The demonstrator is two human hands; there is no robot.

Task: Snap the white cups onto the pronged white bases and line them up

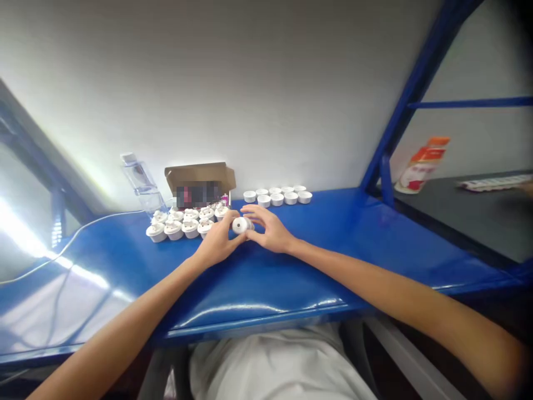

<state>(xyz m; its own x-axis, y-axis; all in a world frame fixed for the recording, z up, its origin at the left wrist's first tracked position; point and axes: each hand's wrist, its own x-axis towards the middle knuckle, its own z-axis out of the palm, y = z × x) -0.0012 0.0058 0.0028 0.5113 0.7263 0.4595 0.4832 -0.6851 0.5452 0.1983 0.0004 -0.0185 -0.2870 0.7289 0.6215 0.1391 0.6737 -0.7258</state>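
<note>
Between my two hands, above the blue table, is a white round plastic piece (pixel 240 225) with a small dark hole in its face. My left hand (pixel 216 240) grips its left side, with the thumb below and the fingers curled above. From the right, my right hand (pixel 270 230) closes round it with bent fingers and thumb. Just left of my left hand stand several white round cups (pixel 174 230) in rows, topped with white fittings. Farther back on the right are several plain white cups (pixel 277 199) in two rows.
An open cardboard box (pixel 195 173) sits against the wall behind the filled cups, its contents blurred. Left of it a clear bottle (pixel 144 186) leans. A white cable (pixel 87 225) crosses the blue table (pixel 308 272). Beyond the blue frame (pixel 385 172) stands an orange-capped bottle (pixel 422 166).
</note>
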